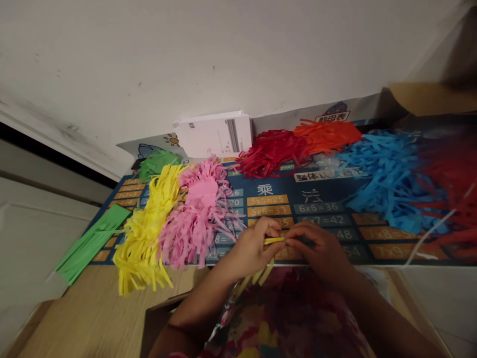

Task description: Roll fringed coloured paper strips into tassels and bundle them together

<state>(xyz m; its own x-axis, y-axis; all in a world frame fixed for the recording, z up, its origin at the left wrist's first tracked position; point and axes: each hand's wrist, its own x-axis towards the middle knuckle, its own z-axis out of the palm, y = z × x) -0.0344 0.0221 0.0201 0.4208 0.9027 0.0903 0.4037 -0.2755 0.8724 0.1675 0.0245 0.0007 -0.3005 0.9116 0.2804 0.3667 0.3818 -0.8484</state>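
Note:
Near the front edge of the table my left hand [250, 248] is closed around a yellow paper tassel [274, 240]. Its twisted end sticks out between my hands, and loose yellow strips hang below. My right hand [321, 248] pinches the tip of that end with thumb and fingers. Left of my hands lies a pile of pink fringed paper [203, 194]. Beside it is a yellow fringed pile [149, 223], whose strips overhang the table's near edge. The part of the tassel inside my left palm is hidden.
A printed multiplication mat [268, 199] covers the table. Red [274, 151], orange [330, 136] and blue fringed paper [395, 179] lie along the back and right. Green strips [93, 241] lie at left. A white box [214, 136] leans near the wall; a cardboard box [151, 328] is below.

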